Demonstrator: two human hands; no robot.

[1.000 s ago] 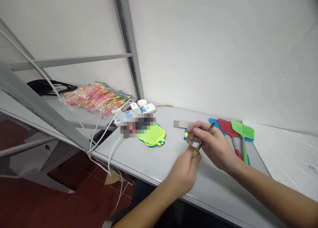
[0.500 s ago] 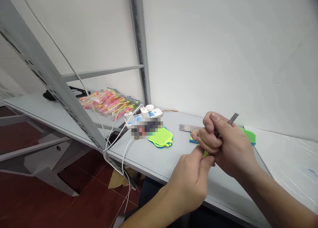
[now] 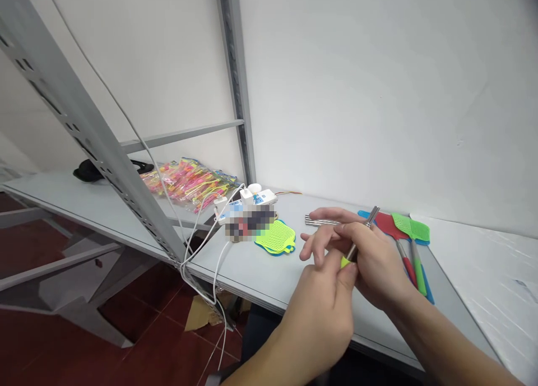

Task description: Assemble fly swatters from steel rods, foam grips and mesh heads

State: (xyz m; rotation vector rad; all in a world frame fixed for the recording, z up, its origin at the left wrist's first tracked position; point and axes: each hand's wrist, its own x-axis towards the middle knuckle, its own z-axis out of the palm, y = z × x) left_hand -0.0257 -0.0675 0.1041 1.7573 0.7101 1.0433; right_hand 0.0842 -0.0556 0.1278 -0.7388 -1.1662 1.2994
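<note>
My left hand [image 3: 321,310] is closed round a yellow-green handle [image 3: 344,261], only its tip showing past the thumb. Thin metal rods [image 3: 372,215] stick up at a slant from my right hand [image 3: 374,265]; one seems to meet the handle's tip. My right thumb and palm keep hold of them while the other fingers stretch out to the left. Behind those fingers, more metal rods [image 3: 313,222] lie on the table, partly hidden. Yellow-green fly swatter heads [image 3: 275,236] over blue ones lie left of my hands. To the right rest red [image 3: 386,226] and green [image 3: 414,228] fly swatters with handles.
A white power strip [image 3: 267,196] with plugs and cables stands at the back left, by a blurred-out patch. Bagged colourful items [image 3: 189,181] lie beyond the grey metal upright [image 3: 96,139]. White wrapped sheeting [image 3: 483,274] covers the right side.
My right hand has loosened from a fist, its fingers now stretched out, and turned lower. The rods and the handle's tip show more. The red and green fly swatters have come into fuller view.
</note>
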